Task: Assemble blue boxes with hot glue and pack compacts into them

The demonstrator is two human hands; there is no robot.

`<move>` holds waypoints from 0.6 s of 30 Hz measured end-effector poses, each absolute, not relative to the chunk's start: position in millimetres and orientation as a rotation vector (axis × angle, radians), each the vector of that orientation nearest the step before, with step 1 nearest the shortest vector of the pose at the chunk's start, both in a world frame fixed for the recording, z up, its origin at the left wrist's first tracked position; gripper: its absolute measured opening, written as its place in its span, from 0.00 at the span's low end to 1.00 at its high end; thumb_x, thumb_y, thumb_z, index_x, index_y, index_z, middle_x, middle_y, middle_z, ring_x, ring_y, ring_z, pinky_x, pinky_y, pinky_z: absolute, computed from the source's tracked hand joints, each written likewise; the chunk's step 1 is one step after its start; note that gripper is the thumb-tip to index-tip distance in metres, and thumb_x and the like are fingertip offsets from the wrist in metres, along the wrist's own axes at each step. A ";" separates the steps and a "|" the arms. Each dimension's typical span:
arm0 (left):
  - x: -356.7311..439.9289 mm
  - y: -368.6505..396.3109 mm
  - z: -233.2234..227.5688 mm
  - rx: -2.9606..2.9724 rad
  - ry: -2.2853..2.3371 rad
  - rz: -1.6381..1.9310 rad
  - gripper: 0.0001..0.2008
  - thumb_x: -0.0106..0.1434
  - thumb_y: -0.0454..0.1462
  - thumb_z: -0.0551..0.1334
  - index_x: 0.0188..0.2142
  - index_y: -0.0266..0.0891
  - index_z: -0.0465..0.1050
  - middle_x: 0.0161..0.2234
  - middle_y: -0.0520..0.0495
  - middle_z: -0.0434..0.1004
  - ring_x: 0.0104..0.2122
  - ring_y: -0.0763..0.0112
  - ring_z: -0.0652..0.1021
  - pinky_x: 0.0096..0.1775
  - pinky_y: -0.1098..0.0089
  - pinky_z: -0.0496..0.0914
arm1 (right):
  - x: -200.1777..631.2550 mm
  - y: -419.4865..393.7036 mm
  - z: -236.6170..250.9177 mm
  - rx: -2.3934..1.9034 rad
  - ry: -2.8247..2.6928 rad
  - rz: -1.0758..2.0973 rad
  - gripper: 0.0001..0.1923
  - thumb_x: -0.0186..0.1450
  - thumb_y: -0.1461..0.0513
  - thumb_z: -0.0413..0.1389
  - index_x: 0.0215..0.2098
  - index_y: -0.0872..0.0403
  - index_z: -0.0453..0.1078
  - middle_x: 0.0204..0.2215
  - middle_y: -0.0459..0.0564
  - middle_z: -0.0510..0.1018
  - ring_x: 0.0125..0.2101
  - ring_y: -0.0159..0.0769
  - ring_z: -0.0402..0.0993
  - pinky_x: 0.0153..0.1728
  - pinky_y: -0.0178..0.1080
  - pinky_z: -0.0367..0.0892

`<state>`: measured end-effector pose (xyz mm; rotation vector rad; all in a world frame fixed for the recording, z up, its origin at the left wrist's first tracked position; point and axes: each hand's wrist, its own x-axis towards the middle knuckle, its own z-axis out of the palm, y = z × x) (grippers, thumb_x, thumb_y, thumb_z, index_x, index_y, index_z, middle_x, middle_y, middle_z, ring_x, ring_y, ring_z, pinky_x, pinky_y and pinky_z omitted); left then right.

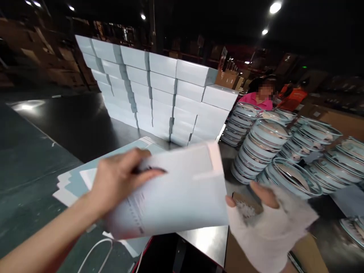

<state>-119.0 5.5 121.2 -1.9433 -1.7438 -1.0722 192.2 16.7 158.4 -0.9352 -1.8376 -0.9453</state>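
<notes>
White box (182, 193): my left hand (115, 182) grips it, long way pointing to my right hand (270, 225) (gloved, fingers apart), just by its end.

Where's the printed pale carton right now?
Head view, centre: the printed pale carton is in the left hand, in front of the stacked white boxes.

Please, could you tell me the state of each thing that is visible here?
Pale carton: held up, tilted; how far it is unfolded is unclear.
Left hand: closed on the carton's edge.
Right hand: white-gloved, fingertips bare, open beside the carton; contact unclear.
Flat pale sheets: piled, edges uneven.
White boxes: stacked in rows.
Round items: stacked in columns.
Ceiling light: on.
</notes>
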 end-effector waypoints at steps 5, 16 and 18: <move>-53.5 -1.2 123.1 -2.130 -1.102 -1.086 0.17 0.75 0.47 0.58 0.31 0.42 0.68 0.21 0.56 0.73 0.18 0.70 0.70 0.24 0.68 0.59 | 206.5 -8.2 102.8 -1.252 -1.719 0.012 0.18 0.67 0.50 0.58 0.51 0.47 0.74 0.44 0.56 0.85 0.40 0.52 0.83 0.38 0.51 0.77; 12.5 16.7 147.5 -3.028 -1.114 -1.096 0.54 0.50 0.61 0.73 0.69 0.41 0.61 0.67 0.27 0.64 0.63 0.28 0.66 0.60 0.41 0.59 | 261.8 -9.3 153.0 -1.239 -1.605 0.563 0.13 0.58 0.47 0.66 0.29 0.47 0.84 0.29 0.49 0.87 0.29 0.46 0.83 0.37 0.44 0.81; 18.5 22.0 149.1 -3.298 -1.226 -1.172 0.52 0.46 0.53 0.79 0.67 0.41 0.66 0.62 0.32 0.74 0.58 0.33 0.75 0.55 0.50 0.69 | 265.3 -7.6 165.2 -1.228 -1.677 0.457 0.15 0.58 0.46 0.66 0.26 0.47 0.82 0.26 0.50 0.85 0.26 0.46 0.82 0.33 0.45 0.80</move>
